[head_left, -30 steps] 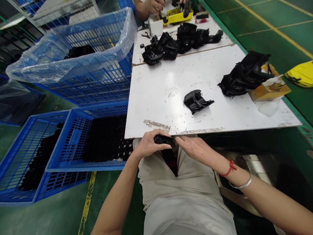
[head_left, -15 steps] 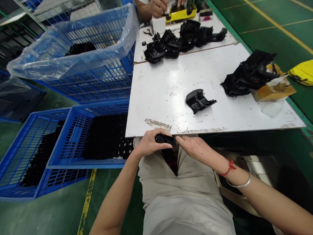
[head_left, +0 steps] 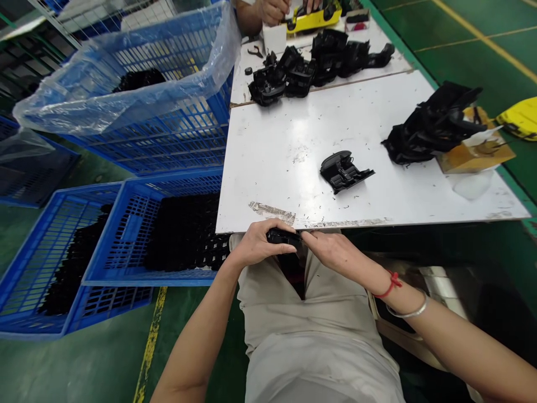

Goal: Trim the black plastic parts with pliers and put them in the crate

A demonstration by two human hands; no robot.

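My left hand (head_left: 260, 243) is closed round a small black plastic part (head_left: 282, 237) at the table's front edge, above my lap. Thumb and fingers hold it from two sides. My right hand (head_left: 329, 249) is at the part's right end, its fingers pressed together; what they pinch, if anything, is too small to tell. Beyond my hands, a black molded part shaped like car seats (head_left: 344, 170) lies on the white table (head_left: 277, 162). A stack of similar black parts (head_left: 428, 126) leans at the right, against a cardboard box (head_left: 478, 157).
Several black parts (head_left: 300, 73) lie along the table's far section. Behind them, another person's hands (head_left: 274, 10) are at a yellow car body (head_left: 314, 19). Blue crates (head_left: 130, 224) with black parts stand at the left, one lined with clear plastic (head_left: 100, 106).
The view has shifted slightly. Both hands stay at the black part with almost no visible movement. The other person's hands and the yellow body have shifted a little.
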